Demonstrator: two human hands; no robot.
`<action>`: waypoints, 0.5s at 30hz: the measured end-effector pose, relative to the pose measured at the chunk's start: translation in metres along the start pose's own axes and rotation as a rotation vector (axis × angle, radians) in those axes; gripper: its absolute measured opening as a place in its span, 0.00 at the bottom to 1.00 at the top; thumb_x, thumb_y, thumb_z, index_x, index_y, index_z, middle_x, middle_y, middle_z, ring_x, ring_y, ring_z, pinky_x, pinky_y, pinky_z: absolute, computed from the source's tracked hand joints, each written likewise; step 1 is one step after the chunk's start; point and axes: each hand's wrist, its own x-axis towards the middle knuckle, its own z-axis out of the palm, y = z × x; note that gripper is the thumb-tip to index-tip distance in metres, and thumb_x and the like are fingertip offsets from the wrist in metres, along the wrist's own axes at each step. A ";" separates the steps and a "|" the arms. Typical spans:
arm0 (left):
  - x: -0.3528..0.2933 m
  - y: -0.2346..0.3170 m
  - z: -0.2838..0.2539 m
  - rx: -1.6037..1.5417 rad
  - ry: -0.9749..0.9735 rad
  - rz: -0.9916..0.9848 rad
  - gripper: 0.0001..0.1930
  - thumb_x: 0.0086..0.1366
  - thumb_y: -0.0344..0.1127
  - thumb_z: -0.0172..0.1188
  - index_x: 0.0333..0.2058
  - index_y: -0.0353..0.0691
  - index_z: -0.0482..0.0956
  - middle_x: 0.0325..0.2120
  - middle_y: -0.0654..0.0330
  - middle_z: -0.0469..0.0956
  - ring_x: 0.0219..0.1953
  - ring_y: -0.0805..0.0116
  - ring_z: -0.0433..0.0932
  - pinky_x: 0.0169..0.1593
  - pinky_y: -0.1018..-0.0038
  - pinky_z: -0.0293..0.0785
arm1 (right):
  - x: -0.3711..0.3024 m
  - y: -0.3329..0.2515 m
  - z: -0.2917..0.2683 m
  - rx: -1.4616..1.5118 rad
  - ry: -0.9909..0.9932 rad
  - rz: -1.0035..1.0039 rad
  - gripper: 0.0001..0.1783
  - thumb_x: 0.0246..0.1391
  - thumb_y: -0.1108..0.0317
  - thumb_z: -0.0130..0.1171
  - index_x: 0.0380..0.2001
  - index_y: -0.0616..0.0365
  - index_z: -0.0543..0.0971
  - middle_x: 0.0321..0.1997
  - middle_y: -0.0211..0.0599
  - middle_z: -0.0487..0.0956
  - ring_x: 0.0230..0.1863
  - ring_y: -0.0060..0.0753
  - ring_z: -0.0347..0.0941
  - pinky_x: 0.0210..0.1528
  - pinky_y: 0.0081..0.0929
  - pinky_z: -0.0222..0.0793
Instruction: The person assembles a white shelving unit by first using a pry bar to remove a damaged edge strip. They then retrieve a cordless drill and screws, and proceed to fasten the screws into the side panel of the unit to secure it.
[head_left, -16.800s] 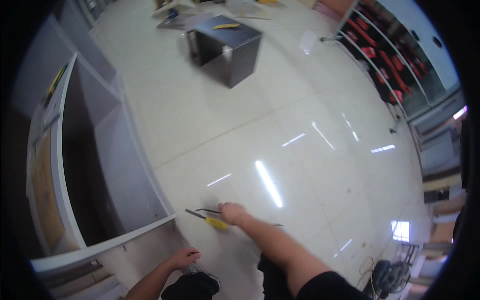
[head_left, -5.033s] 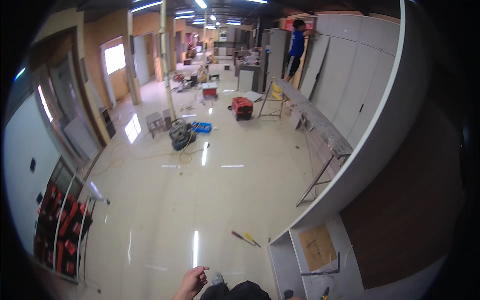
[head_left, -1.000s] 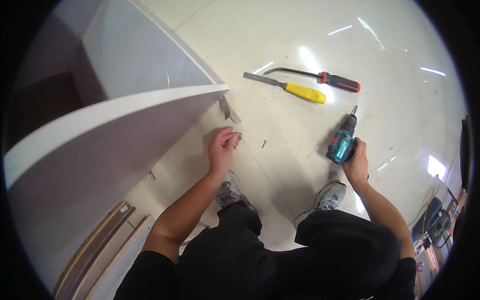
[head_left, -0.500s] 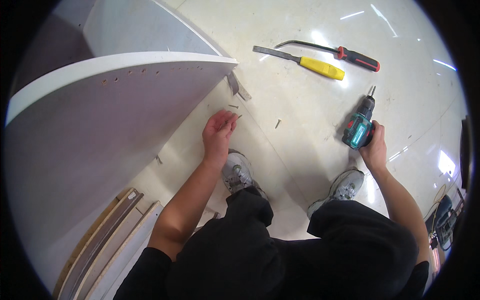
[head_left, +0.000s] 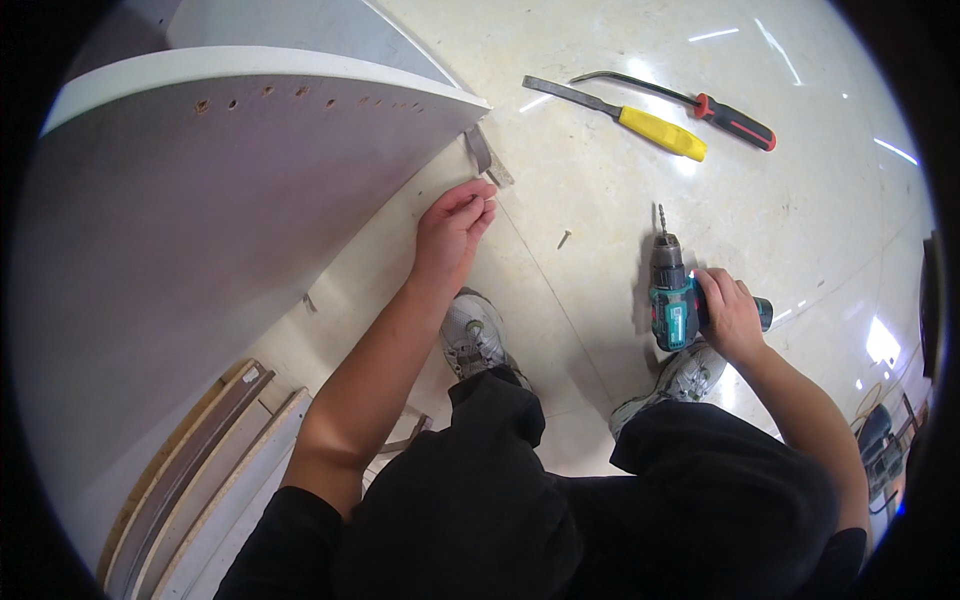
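Note:
My left hand (head_left: 458, 225) is low over the floor near the front corner of a large panel (head_left: 260, 190). Its fingertips are pinched together on a screw, which they mostly hide. One loose screw (head_left: 565, 239) lies on the floor to the right of that hand. My right hand (head_left: 733, 313) is wrapped round the grip of a teal and black cordless drill (head_left: 677, 311). A bit in the drill's chuck points away from me.
Beyond the drill lie a yellow-handled chisel (head_left: 655, 132) and a pry bar (head_left: 735, 122) with a black and red handle. Several boards (head_left: 215, 480) lean at lower left. Strips of trim (head_left: 488, 158) stick out at the panel's corner. My shoes (head_left: 473, 333) stand between the hands.
My left hand has moved slightly forward and right, over the spot where another screw lay; that screw is out of sight. The drill has shifted left and toward me, turning more upright in view.

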 end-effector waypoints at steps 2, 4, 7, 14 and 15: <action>-0.006 0.004 0.008 0.029 -0.028 -0.012 0.07 0.67 0.27 0.52 0.42 0.39 0.76 0.40 0.54 0.79 0.33 0.76 0.75 0.39 0.83 0.73 | 0.006 0.001 0.000 -0.029 -0.028 -0.013 0.37 0.34 0.77 0.62 0.54 0.58 0.65 0.47 0.41 0.69 0.47 0.44 0.70 0.47 0.36 0.65; -0.007 0.002 0.003 0.034 -0.031 -0.013 0.07 0.67 0.27 0.52 0.41 0.39 0.76 0.39 0.55 0.79 0.32 0.76 0.76 0.39 0.81 0.74 | 0.011 0.005 -0.003 -0.039 -0.073 -0.059 0.36 0.35 0.77 0.61 0.54 0.57 0.65 0.47 0.41 0.69 0.48 0.44 0.70 0.47 0.36 0.65; 0.001 0.006 -0.008 -0.007 -0.046 -0.017 0.06 0.66 0.26 0.53 0.40 0.39 0.77 0.37 0.57 0.79 0.30 0.76 0.75 0.36 0.81 0.73 | 0.021 0.011 -0.011 -0.033 -0.163 -0.073 0.34 0.37 0.77 0.60 0.53 0.56 0.66 0.46 0.42 0.69 0.48 0.45 0.69 0.47 0.37 0.65; 0.017 0.009 -0.025 -0.242 -0.148 0.100 0.03 0.65 0.29 0.56 0.37 0.39 0.77 0.27 0.65 0.74 0.30 0.77 0.72 0.33 0.82 0.67 | 0.101 -0.052 -0.067 -0.153 -0.324 -0.218 0.16 0.39 0.71 0.58 0.36 0.59 0.76 0.40 0.41 0.72 0.46 0.43 0.69 0.48 0.38 0.66; 0.019 0.009 -0.025 -0.265 -0.125 0.096 0.04 0.66 0.30 0.56 0.38 0.39 0.76 0.27 0.65 0.73 0.30 0.77 0.72 0.33 0.82 0.68 | 0.121 -0.069 -0.069 -0.055 -0.275 -0.197 0.14 0.40 0.69 0.57 0.34 0.59 0.77 0.38 0.42 0.73 0.46 0.44 0.71 0.49 0.40 0.66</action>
